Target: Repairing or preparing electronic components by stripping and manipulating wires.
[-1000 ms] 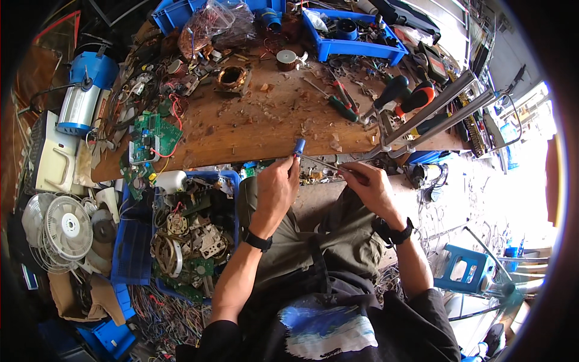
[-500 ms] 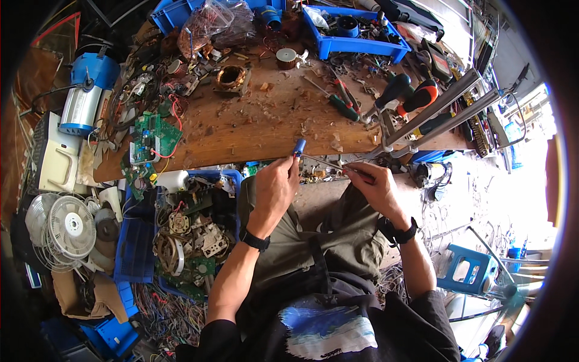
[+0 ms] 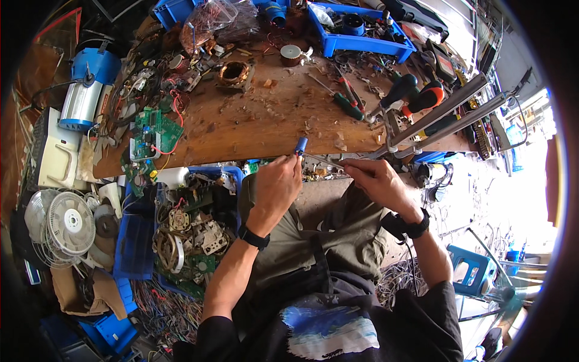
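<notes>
Between the fingertips of my left hand [image 3: 277, 188] is a small blue cylindrical part [image 3: 301, 145], pointing up near the bench's front edge. My left fingers are closed around its lower end. My right hand [image 3: 381, 184] is closed on a screwdriver [image 3: 324, 160], whose thin metal shaft runs leftward to the base of the blue part. The handle is hidden inside my right palm. Whether the tip touches the part is too small to tell. Both hands hang over my lap, just in front of the wooden bench [image 3: 259, 130].
On the bench lie a copper-wound coil [image 3: 234, 73], a green circuit board [image 3: 158, 130], a green-handled screwdriver [image 3: 347, 107] and pliers [image 3: 353, 93]. Metal tubes [image 3: 437, 114] project at right. A blue tray [image 3: 362, 45] stands behind. Below left is a blue crate [image 3: 136, 250] beside scrap parts.
My right hand has rolled over the screwdriver, hiding the red and black handle that showed before. My right wrist and forearm have swung outward to the right. My left hand has barely moved.
</notes>
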Demonstrator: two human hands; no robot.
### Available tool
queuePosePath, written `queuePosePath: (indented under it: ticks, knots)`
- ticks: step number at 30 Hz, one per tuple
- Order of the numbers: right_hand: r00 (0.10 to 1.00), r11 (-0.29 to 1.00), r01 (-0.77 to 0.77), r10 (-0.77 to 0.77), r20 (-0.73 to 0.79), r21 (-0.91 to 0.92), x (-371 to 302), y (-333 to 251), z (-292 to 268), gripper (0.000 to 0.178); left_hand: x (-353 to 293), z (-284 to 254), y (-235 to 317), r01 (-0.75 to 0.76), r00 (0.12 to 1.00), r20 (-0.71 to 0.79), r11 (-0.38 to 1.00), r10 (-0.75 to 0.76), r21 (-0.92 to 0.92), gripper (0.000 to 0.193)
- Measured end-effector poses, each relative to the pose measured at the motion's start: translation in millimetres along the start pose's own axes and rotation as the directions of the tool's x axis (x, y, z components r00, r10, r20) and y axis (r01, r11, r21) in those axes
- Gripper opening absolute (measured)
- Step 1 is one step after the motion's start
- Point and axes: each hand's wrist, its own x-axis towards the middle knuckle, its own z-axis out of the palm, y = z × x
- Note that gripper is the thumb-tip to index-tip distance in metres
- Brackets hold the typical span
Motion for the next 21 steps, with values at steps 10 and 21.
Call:
queuePosePath:
  ticks: [10, 21]
  knots:
    - [0.873, 0.703, 0.380, -0.488, -0.019, -0.601, -7.3, -12.3, 3.0, 0.027, 0.2, -2.8, 0.5, -0.006, 1.000, -0.020, 0.998, 0.007, 0.065, 0.020]
    - [0.866, 0.946, 0.322, -0.276, -0.416, 0.041, -1.7, 5.0, 24.5, 0.033, 0.8, -4.4, 2.1, 0.059, 0.997, 0.048, 0.998, -0.060, 0.010, 0.025]
